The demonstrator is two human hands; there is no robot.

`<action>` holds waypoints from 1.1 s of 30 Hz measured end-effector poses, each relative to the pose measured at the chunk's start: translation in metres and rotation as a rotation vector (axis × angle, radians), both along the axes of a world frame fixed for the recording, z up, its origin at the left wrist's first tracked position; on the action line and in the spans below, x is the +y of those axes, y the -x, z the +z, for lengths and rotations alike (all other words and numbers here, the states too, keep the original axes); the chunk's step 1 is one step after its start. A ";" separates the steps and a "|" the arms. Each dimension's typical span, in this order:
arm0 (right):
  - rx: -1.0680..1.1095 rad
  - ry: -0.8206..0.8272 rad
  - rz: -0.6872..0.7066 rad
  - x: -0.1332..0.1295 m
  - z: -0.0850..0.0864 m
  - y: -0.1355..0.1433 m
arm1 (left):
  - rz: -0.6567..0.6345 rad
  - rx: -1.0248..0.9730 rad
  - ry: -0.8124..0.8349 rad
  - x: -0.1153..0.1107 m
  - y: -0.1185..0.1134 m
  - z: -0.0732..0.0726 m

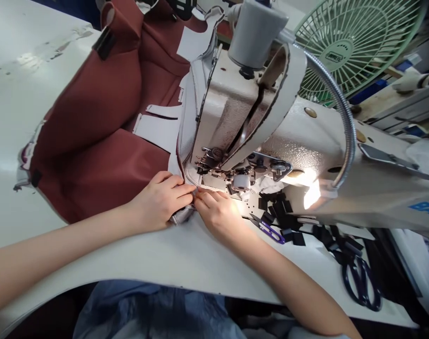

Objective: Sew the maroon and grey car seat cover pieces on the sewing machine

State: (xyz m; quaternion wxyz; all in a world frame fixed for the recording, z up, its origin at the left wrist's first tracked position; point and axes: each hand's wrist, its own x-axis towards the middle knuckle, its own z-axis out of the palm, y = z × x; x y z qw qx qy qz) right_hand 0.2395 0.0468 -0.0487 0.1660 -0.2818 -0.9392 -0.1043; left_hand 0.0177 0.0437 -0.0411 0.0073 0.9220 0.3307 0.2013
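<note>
A large reddish-brown seat cover (104,169) with white and grey edging lies on the table, bunched up left of the sewing machine (214,113). My left hand (163,200) is closed on the cover's edge just in front of the machine head. Beside it, almost touching, my right hand (216,212) pinches the same edge, its fingertips close below the needle area. The fingertips of both hands are partly hidden in the folded edge, and the needle itself is hard to make out.
Purple thread snips (269,230) lie right of my right hand among several black fabric pieces (279,207). Dark-handled scissors (361,282) rest near the table's right front edge. A lit lamp (312,194) hangs on a flexible metal neck. Behind the machine stands a green fan (341,52).
</note>
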 end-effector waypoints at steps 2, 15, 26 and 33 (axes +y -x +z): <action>-0.031 0.001 -0.027 0.001 0.000 0.001 | -0.012 0.012 0.020 0.006 0.001 0.001; -0.085 0.149 -0.074 0.001 -0.004 0.001 | -0.016 0.009 0.064 0.012 0.003 0.003; -0.109 0.145 -0.158 0.004 0.002 0.002 | -0.021 0.021 0.023 0.027 0.001 0.006; -0.085 0.163 -0.164 0.005 0.002 0.002 | -0.015 0.059 0.061 0.026 0.001 0.011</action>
